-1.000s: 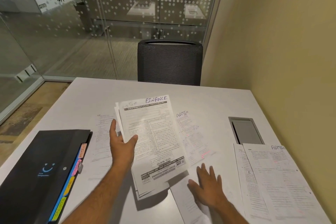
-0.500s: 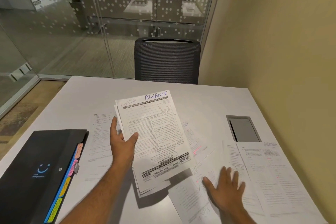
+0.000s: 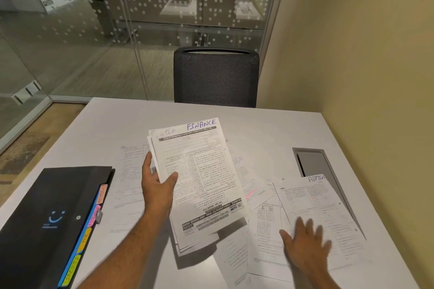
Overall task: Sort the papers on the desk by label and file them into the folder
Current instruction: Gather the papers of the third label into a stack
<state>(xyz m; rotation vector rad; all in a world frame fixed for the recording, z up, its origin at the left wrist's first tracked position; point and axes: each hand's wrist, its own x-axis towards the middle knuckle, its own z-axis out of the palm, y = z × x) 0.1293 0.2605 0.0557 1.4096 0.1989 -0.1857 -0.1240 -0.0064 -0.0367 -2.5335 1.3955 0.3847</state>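
Observation:
My left hand (image 3: pixel 157 189) grips a stack of papers (image 3: pixel 199 178) above the desk, thumb on the top sheet, which is marked FINANCE in blue ink. My right hand (image 3: pixel 305 245) lies flat with spread fingers on loose sheets at the right, touching a paper marked ADMIN (image 3: pixel 324 209). More loose papers (image 3: pixel 263 225) are scattered under and around the held stack. A black folder (image 3: pixel 47 223) lies closed at the left, with coloured label tabs (image 3: pixel 92 216) along its right edge.
The white desk (image 3: pixel 258 124) has a grey cable hatch (image 3: pixel 312 163) at the right, partly covered by the ADMIN paper. A dark mesh chair (image 3: pixel 215 77) stands at the far edge. A yellow wall runs along the right, glass partitions behind.
My right hand has slid to the right across the loose sheets onto the ADMIN paper, which has shifted left and turned. The held FINANCE stack has barely moved.

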